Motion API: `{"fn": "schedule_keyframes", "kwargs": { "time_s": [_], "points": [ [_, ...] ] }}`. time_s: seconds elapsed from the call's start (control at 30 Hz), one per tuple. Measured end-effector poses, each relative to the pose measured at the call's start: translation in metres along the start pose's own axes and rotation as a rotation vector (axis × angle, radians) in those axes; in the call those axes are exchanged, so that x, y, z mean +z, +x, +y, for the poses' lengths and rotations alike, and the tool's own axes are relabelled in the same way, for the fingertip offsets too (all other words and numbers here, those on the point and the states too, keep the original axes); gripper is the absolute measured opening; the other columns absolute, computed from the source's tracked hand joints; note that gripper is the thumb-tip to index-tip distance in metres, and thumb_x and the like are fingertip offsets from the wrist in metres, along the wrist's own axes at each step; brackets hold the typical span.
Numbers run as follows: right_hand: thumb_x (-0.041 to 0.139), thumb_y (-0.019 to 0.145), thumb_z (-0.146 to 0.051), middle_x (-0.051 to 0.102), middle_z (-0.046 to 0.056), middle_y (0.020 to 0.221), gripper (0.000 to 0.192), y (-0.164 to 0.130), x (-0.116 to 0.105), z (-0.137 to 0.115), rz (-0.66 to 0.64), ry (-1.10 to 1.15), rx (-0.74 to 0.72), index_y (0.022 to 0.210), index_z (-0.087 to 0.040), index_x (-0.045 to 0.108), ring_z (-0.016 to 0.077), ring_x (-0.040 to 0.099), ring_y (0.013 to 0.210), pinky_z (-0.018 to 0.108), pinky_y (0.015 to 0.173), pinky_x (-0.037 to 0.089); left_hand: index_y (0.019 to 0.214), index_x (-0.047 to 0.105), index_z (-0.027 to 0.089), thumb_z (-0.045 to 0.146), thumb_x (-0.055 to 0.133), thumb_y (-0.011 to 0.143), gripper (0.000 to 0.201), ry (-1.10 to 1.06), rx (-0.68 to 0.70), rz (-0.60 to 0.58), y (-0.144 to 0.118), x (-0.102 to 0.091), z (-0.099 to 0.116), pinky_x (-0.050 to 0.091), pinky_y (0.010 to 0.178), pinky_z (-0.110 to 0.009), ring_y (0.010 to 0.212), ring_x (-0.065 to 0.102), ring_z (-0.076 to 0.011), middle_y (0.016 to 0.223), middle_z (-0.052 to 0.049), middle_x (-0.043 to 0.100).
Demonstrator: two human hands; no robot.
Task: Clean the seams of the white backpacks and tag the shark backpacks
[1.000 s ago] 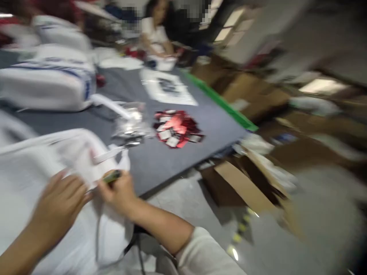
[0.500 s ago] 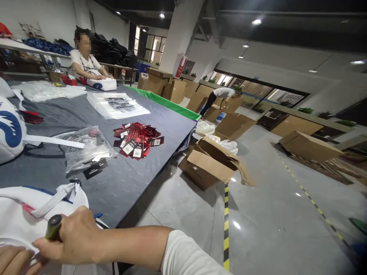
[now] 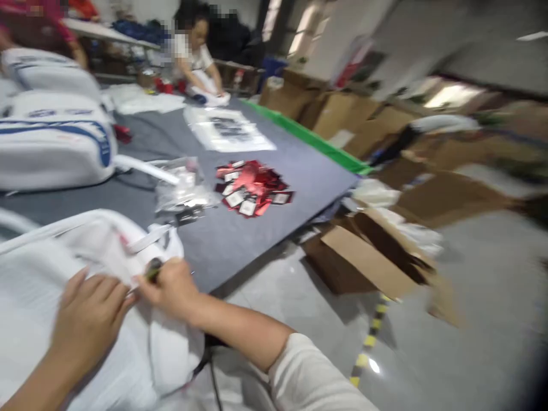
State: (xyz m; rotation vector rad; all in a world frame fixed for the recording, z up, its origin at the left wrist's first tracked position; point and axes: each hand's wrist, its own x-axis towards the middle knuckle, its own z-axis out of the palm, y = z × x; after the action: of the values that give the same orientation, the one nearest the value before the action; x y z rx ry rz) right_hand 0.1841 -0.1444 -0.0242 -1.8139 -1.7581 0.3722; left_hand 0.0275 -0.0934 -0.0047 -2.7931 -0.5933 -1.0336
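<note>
Both my hands on the white bag, a small tool pinched in the right.

My left hand (image 3: 88, 319) lies spread flat on the white bag (image 3: 38, 285); my right hand (image 3: 171, 287), just beside it, is closed around a dark green-handled tool (image 3: 153, 269) at the fabric. Beyond my hands on the grey table (image 3: 240, 240): a clear plastic packet (image 3: 184, 185), red tags (image 3: 252, 185). To my right, an open cardboard box (image 3: 363, 257) sits on the floor.
</note>
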Motion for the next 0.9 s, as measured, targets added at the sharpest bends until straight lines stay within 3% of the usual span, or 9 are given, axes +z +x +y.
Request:
{"fn": "schedule_keyframes", "kwargs": {
  "time_s": [0.07,0.13,0.2,0.43,0.9],
  "points": [
    [0.052,0.095,-0.039,0.059,0.001,0.054,0.038,-0.007,-0.002,0.006,0.102,0.273,0.013,0.062,-0.019,0.057,0.0151,0.061,0.055,0.025,0.057,0.044,0.072,0.058,0.022,0.024,0.056,0.091,0.019,0.196,-0.081,-0.193,-0.009,-0.003,0.006,0.040,0.096,-0.050,0.080,0.058,-0.0256,0.073,-0.002,0.063],
    [0.054,0.094,-0.039,0.062,0.000,0.063,0.028,-0.010,-0.002,0.014,0.172,0.519,0.038,0.077,-0.018,0.062,0.0137,0.060,0.055,0.025,0.056,0.045,0.074,0.058,0.020,0.028,0.062,0.090,0.018,0.237,-0.084,-0.251,-0.012,-0.002,0.007,0.039,0.102,-0.048,0.083,0.057,-0.0232,0.074,-0.001,0.062],
    [0.058,0.092,-0.040,0.062,0.000,0.065,0.024,-0.011,-0.001,0.020,0.162,0.608,0.071,0.085,-0.018,0.063,0.0133,0.059,0.053,0.025,0.054,0.046,0.076,0.057,0.019,0.027,0.066,0.088,0.017,0.254,-0.092,-0.276,-0.013,0.001,0.003,0.037,0.107,-0.046,0.086,0.056,-0.0211,0.077,-0.001,0.061],
    [0.060,0.092,-0.044,0.064,0.002,0.071,0.027,-0.023,0.007,0.016,0.147,0.573,0.112,0.096,-0.018,0.064,0.0151,0.062,0.057,0.028,0.053,0.051,0.080,0.057,0.019,0.025,0.063,0.090,0.013,0.297,-0.039,-0.232,-0.017,0.002,-0.002,0.040,0.110,-0.044,0.089,0.055,-0.0193,0.080,-0.001,0.060],
    [0.060,0.093,-0.038,0.060,-0.002,0.058,0.022,-0.015,0.000,0.008,0.139,0.470,0.041,0.087,-0.017,0.063,0.0139,0.058,0.048,0.028,0.049,0.046,0.076,0.056,0.020,0.023,0.055,0.093,0.017,0.318,-0.016,-0.155,-0.020,0.007,-0.005,0.043,0.110,-0.042,0.088,0.057,-0.0169,0.077,0.002,0.059]
  ]
}}
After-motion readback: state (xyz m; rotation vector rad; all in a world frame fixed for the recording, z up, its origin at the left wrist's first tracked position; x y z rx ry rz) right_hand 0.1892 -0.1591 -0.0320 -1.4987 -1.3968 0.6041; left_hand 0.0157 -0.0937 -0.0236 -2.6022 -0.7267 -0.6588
